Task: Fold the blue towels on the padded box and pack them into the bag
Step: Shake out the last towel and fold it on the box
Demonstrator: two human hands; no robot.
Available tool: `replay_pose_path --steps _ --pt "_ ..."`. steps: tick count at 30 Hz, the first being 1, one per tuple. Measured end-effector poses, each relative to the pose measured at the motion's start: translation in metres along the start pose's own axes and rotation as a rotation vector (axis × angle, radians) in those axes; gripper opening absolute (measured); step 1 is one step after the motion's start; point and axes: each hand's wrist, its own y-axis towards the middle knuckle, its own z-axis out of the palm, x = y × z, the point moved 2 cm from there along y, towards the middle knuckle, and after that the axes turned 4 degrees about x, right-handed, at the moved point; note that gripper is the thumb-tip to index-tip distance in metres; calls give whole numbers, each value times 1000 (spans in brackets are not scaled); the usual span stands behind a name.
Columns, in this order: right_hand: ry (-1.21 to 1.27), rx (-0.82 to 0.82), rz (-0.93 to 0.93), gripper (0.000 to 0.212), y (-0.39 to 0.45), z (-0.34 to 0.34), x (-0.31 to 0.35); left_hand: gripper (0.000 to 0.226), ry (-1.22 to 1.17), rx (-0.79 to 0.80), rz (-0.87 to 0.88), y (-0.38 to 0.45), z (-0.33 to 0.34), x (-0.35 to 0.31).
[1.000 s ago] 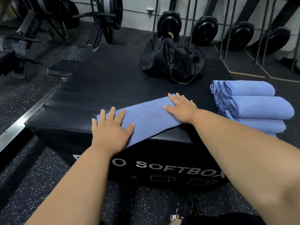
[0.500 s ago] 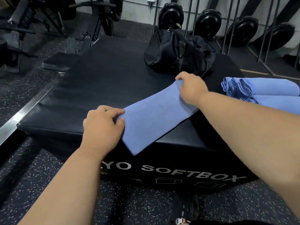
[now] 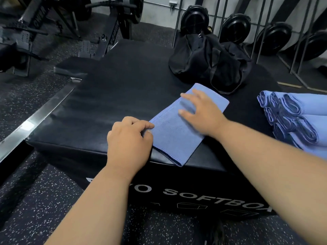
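Your left hand (image 3: 130, 138) pinches the folded blue cloth towel (image 3: 178, 131) on the black padded box (image 3: 109, 96); right hand (image 3: 201, 114) flat, smoothing. Rolled blue towels (image 3: 292, 119) unpacked; black fabric bag (image 3: 208, 62) waiting.

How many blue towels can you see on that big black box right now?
At least 6, though stacked layers blur together. One folded towel lies near the front edge under both hands. About five more sit in the towel pile at the right edge, partly cut off, so some may be hidden.
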Motion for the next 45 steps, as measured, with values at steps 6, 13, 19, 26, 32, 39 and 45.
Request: replay_pose_path --steps 6,13,19,26,32,39,45 --pt "-197 178 -102 82 -82 25 29 34 27 -17 -44 2 1 1" --pt "-301 262 -206 91 -138 42 61 34 -28 -18 -25 2 -3 0" --pt "-216 154 -177 65 -147 43 67 32 -67 79 30 -5 -10 2" --pt "1 55 -46 37 -166 29 62 48 -5 314 143 -20 -25 2" --pt "183 -59 61 21 -194 2 56 39 -66 397 265 -31 -24 -2" --pt "437 -203 162 14 -223 -13 42 12 -256 510 318 -47 -35 -28" --pt "526 -256 215 18 -220 -21 30 50 -312 571 197 -43 -28 -33"
